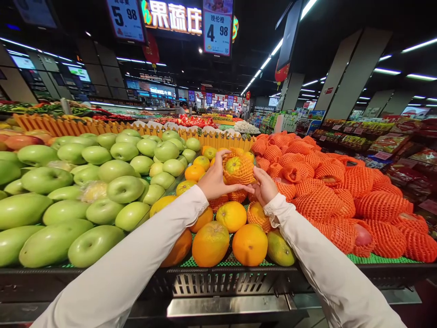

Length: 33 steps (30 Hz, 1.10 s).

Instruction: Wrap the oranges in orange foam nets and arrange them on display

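An orange (pixel 235 165) in an orange foam net sleeve is held up over the middle of the fruit display. My left hand (pixel 214 178) curls around its left side, index finger at the top and thumb stretched beneath. On the other side, my right hand (pixel 263 186) has its fingertips closed on the net's lower right edge. Just under my hands lie loose oranges (pixel 231 217), plus another netted orange (pixel 258 216) close to my right wrist. The fruit's underside is partly covered by my fingers.
Green apples (pixel 116 171) fill the left side of the display. Fruit in red-orange foam nets (pixel 317 200) is heaped on the right. A low yellow fence (pixel 205 138) runs behind, and a dark slotted front edge (pixel 221 283) borders the display nearest me. Price signs (pixel 217 34) hang overhead.
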Available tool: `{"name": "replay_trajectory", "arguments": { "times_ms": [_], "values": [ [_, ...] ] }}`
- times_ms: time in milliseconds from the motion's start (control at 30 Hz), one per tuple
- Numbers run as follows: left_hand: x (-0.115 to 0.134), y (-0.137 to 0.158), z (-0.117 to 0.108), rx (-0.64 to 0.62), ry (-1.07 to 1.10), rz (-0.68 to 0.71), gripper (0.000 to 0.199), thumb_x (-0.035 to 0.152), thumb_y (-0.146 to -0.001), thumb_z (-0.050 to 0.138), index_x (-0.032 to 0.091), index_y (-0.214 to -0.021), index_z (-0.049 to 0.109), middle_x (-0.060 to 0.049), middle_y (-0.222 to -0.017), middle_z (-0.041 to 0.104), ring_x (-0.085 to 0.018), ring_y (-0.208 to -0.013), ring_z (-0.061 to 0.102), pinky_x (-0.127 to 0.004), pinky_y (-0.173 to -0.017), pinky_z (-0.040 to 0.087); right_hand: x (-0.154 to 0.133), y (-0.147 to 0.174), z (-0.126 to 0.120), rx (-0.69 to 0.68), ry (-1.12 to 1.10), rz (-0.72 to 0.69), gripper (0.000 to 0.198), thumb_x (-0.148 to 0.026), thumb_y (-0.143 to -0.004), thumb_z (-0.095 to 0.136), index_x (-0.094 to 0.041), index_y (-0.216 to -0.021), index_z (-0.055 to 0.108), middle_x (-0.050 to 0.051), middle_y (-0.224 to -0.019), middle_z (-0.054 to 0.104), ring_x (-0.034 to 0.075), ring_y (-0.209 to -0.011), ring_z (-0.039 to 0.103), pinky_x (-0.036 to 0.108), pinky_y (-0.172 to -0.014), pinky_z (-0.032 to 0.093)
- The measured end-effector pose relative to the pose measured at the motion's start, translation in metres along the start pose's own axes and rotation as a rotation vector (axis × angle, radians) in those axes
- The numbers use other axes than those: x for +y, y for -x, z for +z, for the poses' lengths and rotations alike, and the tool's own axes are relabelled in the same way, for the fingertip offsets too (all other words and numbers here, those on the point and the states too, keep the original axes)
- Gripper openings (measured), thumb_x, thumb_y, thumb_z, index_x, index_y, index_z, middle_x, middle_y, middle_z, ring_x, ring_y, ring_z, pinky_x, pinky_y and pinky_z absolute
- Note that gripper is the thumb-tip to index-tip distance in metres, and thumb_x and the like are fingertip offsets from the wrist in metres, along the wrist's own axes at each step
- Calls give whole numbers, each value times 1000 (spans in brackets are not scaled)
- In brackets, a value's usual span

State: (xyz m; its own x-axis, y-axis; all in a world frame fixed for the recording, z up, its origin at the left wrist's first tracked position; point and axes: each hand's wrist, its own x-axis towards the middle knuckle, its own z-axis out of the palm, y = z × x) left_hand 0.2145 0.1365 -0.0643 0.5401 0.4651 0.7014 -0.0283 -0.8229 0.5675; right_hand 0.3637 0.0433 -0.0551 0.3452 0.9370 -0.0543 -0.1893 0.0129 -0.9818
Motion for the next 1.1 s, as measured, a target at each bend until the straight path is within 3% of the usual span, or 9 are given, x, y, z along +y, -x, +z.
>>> {"name": "replay_trajectory", "arguments": {
  "times_ms": [200, 300, 400, 533, 700, 800, 900, 1000, 1100],
  "values": [
    [11, -4, -7, 42, 20, -121, 126, 32, -53, 92, 17, -158, 24, -20, -151, 45, -37, -139, 47, -47, -118, 34, 0, -7, -5, 29, 156, -167, 46, -40, -89, 58, -12, -117, 34, -1, -104, 55, -4, -63, 50, 7, -57, 47],
    [10, -12, -31, 303, -78, -62, 121, 23, -52, 89, 20, -157, 30, -16, -157, 39, -36, -147, 36, -44, -124, 25, 1, -11, -13, 77, 208, -206, 57, -44, -82, 66, -11, -117, 35, 0, -109, 54, -5, -67, 52, 3, -57, 42],
    [-2, -11, -70, 659, -212, -64, 107, 29, -65, 86, 15, -154, 30, -16, -158, 33, -35, -149, 29, -44, -126, 17, 6, -16, -19, 161, 363, -251, 53, -42, -84, 62, -11, -122, 41, 2, -112, 54, -6, -69, 51, 2, -58, 38],
    [-19, 1, -110, 846, -316, -171, 95, 50, -82, 75, 11, -152, 23, -19, -159, 22, -36, -150, 17, -45, -125, 6, 4, -24, -9, 113, 763, -397, 44, -38, -87, 61, -6, -116, 54, 5, -113, 55, -6, -83, 49, 1, -75, 39],
    [-24, -4, -109, 1097, -369, -212, 93, 35, -77, 80, 10, -146, 25, -21, -154, 28, -36, -146, 22, -49, -123, 8, -17, -36, 50, -9, 1503, -393, 44, -40, -93, 55, -15, -129, 60, 7, -128, 49, 8, -120, 48, 20, -114, 42],
    [-22, -10, -101, 1056, -422, -189, 89, 35, -76, 81, 11, -145, 31, -22, -153, 32, -35, -146, 25, -48, -123, 13, -16, -50, 91, -85, 1755, -205, 69, -49, -89, 61, -26, -151, 44, 10, -140, 38, 20, -130, 46, 34, -117, 42],
    [-22, -10, -96, 1013, -456, -183, 86, 34, -75, 79, 10, -145, 36, -23, -152, 34, -36, -147, 26, -48, -124, 13, 0, -61, 121, -158, 1774, -69, 91, -36, -72, 79, -31, -155, 41, 11, -138, 40, 27, -130, 47, 41, -116, 43],
    [-26, -10, -90, 975, -506, -119, 80, 35, -77, 75, 9, -144, 40, -25, -151, 37, -36, -146, 31, -48, -124, 17, 16, -67, 130, -107, 1710, -61, 88, -21, -67, 81, -22, -149, 50, 14, -134, 43, 31, -138, 40, 45, -121, 39],
    [-35, -11, -84, 831, -567, -36, 77, 38, -79, 73, 11, -144, 41, -25, -152, 37, -37, -143, 34, -50, -122, 23, 19, -75, 121, -66, 1570, -92, 87, -23, -61, 86, -19, -143, 56, 13, -132, 47, 27, -136, 43, 41, -124, 39]
  ]
}}
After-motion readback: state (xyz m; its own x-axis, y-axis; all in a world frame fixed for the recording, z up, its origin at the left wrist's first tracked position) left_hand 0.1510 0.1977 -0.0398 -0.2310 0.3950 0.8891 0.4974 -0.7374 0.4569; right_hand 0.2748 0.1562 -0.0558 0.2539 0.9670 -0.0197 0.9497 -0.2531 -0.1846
